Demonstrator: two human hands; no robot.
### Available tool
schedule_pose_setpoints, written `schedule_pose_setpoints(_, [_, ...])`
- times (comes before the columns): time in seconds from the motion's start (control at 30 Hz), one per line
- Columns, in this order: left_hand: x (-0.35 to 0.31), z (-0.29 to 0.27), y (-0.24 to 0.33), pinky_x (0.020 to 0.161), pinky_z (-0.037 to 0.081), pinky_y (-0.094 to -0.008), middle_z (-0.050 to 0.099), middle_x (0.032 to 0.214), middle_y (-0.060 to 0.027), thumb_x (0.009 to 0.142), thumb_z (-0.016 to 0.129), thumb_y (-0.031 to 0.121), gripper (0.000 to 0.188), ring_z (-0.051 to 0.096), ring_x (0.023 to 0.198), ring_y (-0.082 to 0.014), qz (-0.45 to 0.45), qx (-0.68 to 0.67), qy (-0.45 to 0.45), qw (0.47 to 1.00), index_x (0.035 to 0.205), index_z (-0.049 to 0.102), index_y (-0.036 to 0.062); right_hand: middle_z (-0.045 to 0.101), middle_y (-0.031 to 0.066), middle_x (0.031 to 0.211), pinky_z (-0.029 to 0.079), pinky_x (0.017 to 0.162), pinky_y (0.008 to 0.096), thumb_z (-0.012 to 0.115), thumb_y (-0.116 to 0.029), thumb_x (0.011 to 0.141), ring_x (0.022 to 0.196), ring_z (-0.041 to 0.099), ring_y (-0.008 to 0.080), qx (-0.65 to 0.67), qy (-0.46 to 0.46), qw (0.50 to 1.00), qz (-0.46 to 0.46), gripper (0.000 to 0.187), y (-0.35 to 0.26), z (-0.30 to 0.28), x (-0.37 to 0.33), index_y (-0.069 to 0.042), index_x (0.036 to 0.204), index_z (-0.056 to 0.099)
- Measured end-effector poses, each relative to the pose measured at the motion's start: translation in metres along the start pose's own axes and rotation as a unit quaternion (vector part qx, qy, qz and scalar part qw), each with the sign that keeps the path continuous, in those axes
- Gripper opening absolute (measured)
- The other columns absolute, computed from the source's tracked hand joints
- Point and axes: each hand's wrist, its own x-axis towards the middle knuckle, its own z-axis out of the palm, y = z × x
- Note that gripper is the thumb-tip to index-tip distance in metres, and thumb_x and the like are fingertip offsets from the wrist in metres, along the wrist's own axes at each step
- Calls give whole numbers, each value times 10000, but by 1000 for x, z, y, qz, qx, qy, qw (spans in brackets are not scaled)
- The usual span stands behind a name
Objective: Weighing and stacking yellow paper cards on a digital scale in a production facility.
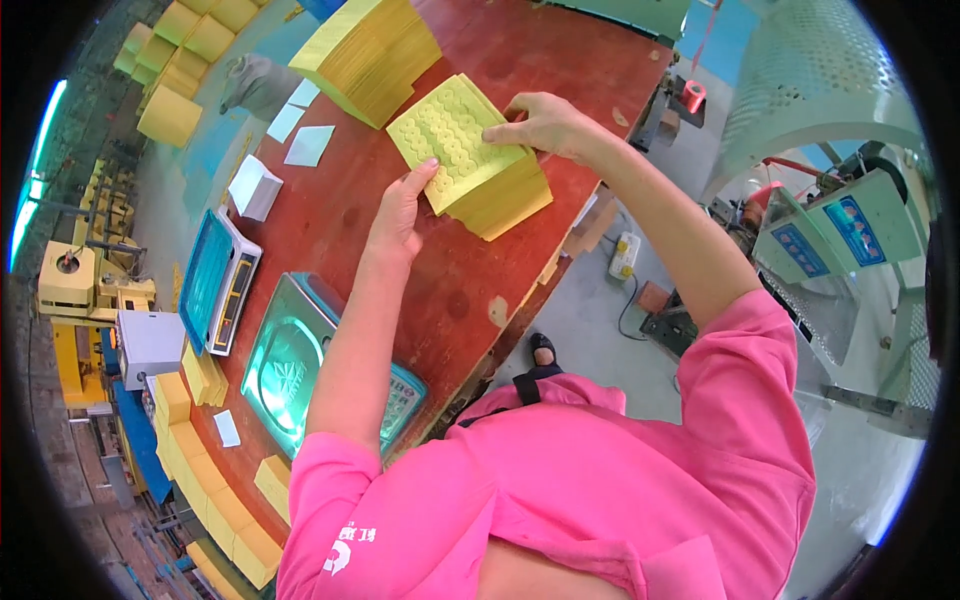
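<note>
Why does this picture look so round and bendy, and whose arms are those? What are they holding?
There's no robot here, just a person in a pink shirt. A wide, round-seeing camera on their head looks down, so straight edges bend near the rim. The left hand and right hand hold a thick stack of yellow sheets, with bumpy rows of round shapes on top. Underneath is a red table. On it are a bigger yellow stack, some small white papers, and two things that look like scales: one blue-topped, one shiny.
</note>
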Motion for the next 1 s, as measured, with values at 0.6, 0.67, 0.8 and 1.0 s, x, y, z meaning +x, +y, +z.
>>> schedule_pose_setpoints(0.6, [-129, -25, 41, 965, 486, -336, 638, 1213, -81, 784, 789, 102, 577, 613, 1117, -181, 216, 163, 21, 962, 1297, 544, 8, 644, 148, 1055, 513, 856, 343, 837, -204, 713, 976, 639, 242, 44, 44, 973, -224, 696, -60, 34, -94, 21, 1304, 543])
schedule_pose_setpoints(0.67, [-151, -40, 24, 969, 487, -337, 621, 1220, -59, 826, 752, 7, 546, 591, 1131, -154, 222, 154, 19, 963, 1308, 498, 32, 608, 133, 1106, 515, 863, 340, 829, -106, 697, 994, 635, 239, -72, 116, 922, -362, 631, -55, 56, -116, -8, 1259, 560])
schedule_pose_setpoints(0.8, [-169, -60, -23, 933, 492, -281, 614, 1160, -2, 859, 697, -57, 467, 576, 1096, -95, 260, 175, -29, 949, 1272, 509, 54, 581, 123, 1150, 517, 869, 339, 809, -54, 706, 1004, 630, 228, -50, 104, 943, -311, 561, -11, 110, -145, -25, 1213, 572])
schedule_pose_setpoints(1.0, [-161, -67, -88, 528, 474, -238, 669, 926, -34, 904, 660, 74, 327, 588, 646, -80, 89, 300, 66, 948, 1212, 560, 29, 591, 128, 1173, 516, 876, 344, 794, -43, 722, 1014, 634, 231, 52, 28, 993, -98, 573, 38, 152, -162, -21, 1241, 553])
